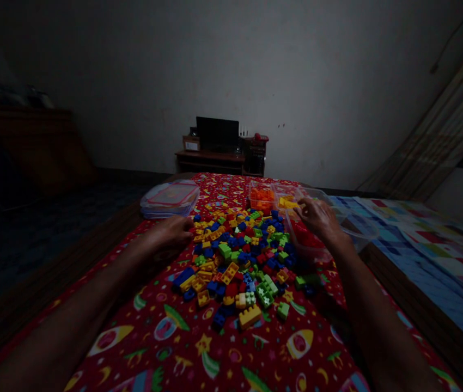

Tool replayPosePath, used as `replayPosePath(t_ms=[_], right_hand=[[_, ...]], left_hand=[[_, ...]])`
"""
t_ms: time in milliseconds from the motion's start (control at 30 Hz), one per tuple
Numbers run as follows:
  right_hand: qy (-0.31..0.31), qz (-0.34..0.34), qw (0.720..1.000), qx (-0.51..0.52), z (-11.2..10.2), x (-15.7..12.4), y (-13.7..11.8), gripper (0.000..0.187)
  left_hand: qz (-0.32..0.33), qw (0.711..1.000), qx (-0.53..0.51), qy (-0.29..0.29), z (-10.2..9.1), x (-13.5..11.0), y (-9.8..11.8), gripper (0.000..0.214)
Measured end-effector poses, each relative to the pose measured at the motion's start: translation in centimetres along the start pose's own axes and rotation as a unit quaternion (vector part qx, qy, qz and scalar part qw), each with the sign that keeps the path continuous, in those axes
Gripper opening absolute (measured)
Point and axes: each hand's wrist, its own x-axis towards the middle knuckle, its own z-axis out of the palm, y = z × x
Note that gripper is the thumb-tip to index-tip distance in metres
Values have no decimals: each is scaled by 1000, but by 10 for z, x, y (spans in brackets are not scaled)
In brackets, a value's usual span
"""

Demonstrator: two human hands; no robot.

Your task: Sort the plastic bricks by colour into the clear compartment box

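A loose heap of toy building bricks (239, 256) in blue, green, yellow, red and orange lies on a red patterned cloth (223, 354). At the heap's left edge is my left hand (174, 231), its fingers curled in; whatever they hold, if anything, is hidden. My right hand (319, 218) is over the clear boxes on the right, fingers pinched, with a yellow brick (297, 205) at the fingertips. Below that hand, a clear box (311, 255) contains red bricks (303, 234). Farther back are a box of orange bricks (262, 198) and one with yellow bricks (286, 202).
Stacked clear lids (170, 198) lie at the back left of the cloth. Another clear container (364, 228) stands at the right edge. A checked bedspread (431, 245) spreads to the right. Beyond the table stands a desk (211, 157) with a monitor (217, 133).
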Motion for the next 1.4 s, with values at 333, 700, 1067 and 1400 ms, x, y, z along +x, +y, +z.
replayPosePath(t_ms=[333,700,1067,1400], right_hand=[[-36,-263,955,133,16,-24,-69,28],[-12,-228,958,172,18,-16,-62,18],[23,-39,998,53,25,8,6,26],[38,-33,997,51,31,4,5,33]], left_hand=[[89,946,-310,21,15,6,68,70],[164,951,-260,25,35,48,102,58],[131,985,-31,106,32,68,42,41],[155,981,-59,102,43,69,48,39]])
